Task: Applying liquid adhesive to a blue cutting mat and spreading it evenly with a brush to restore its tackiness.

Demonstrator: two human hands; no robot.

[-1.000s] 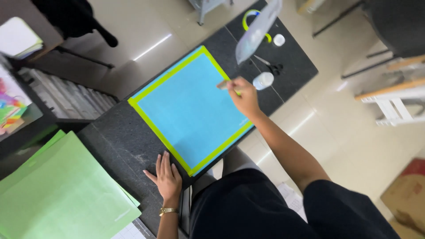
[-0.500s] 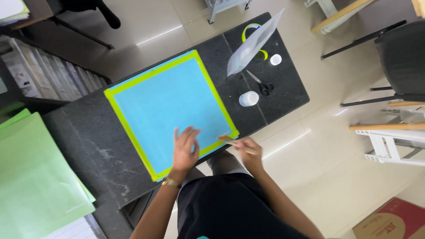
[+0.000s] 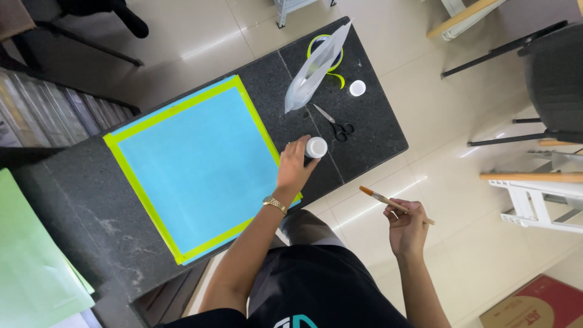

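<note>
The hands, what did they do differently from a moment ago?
The left hand left the blue sheet and took hold of the white bottle. The right hand drew the brush back off the table. Scissors and plastic bag stayed put.

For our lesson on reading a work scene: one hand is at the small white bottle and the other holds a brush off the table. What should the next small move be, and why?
Probably bring the brush over to the white bottle. The left hand already grips that bottle on the dark table, beside the blue sheet, while the right hand holds the brush out past the table edge, its tip pointing towards the bottle. Whether the bottle is open cannot be told.
</note>
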